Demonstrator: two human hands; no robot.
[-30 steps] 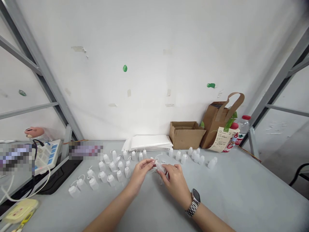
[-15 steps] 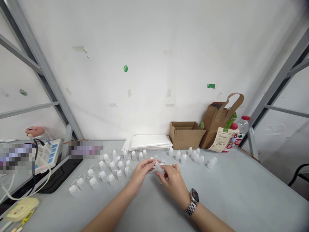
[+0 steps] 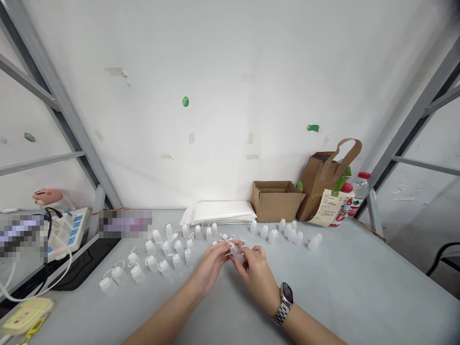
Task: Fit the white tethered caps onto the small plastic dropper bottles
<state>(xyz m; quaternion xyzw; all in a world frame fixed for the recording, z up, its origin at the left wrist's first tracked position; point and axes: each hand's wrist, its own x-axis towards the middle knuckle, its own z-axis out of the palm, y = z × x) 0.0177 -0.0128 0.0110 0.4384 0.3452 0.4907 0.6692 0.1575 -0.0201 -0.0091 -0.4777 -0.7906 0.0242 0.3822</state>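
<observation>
Between my two hands, over the middle of the table, is a small translucent white plastic bottle (image 3: 236,252), tilted. My right hand (image 3: 254,269) grips its body with thumb and fingers. At its cap end, my left hand (image 3: 214,262) is closed with fingertips on the bottle's top. Just beyond my fingers lie some loose white pieces (image 3: 227,237), partly hidden and too small to tell apart. Several similar bottles with strapped caps (image 3: 164,268) stand to the left of my hands. More small bottles (image 3: 272,236) stand to the right, towards the back.
A stack of white sheets (image 3: 223,212) lies against the wall. Beside it are an open cardboard box (image 3: 276,206), a brown paper bag (image 3: 313,184) and a red-capped drink bottle (image 3: 361,187). At left are a power strip (image 3: 74,230), cables and a black flat panel (image 3: 88,263).
My left hand's fingers have shifted around the bottle's top and its palm has turned more open to view. The bottle stays held between both hands. The view has moved very slightly.
</observation>
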